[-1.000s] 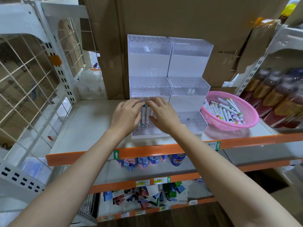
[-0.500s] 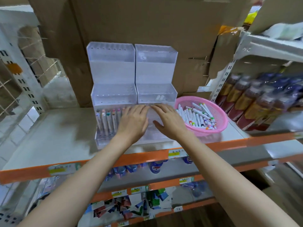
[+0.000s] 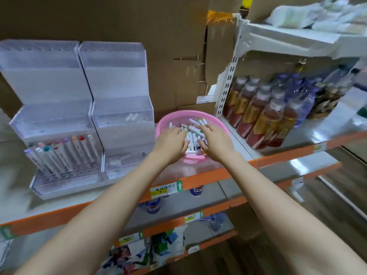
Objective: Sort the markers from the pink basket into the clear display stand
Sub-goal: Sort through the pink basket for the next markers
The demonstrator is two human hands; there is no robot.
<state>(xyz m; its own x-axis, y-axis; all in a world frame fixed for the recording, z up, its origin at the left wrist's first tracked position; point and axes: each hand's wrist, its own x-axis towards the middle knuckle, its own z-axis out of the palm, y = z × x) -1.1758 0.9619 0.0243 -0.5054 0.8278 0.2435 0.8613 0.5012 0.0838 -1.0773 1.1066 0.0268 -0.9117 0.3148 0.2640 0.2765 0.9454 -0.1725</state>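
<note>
Both my hands are over the pink basket [image 3: 222, 125], which sits on the shelf [image 3: 198, 167] just to the right of the clear display stand [image 3: 79, 108]. My left hand [image 3: 170, 143] lies palm down on the near-left part of the marker pile, fingers loosely spread and curling toward the loose markers [image 3: 193, 135]; I cannot tell whether it has closed on any yet. My right hand [image 3: 215, 142] is the same: fingers fanned across the pile, touching marker barrels, no confirmed grasp. I judge this to be the pick step, gathering the next handful. Progress as visible: one batch of markers [image 3: 65, 153] stands upright, slightly tilted, in the lowest front tier of the stand's left column, caps of mixed colours on top. In the right column, the middle tier shows two small white objects [image 3: 132, 117], possibly marker ends; too blurred to say. The top tiers of both columns look empty, as does the right column's bottom tier. The basket holds a fair heap of white-barrelled markers, so I estimate the job is well under halfway. Remaining: lift markers out, carry them left, seat them in the open holes, repeat until the basket is cleared.
</note>
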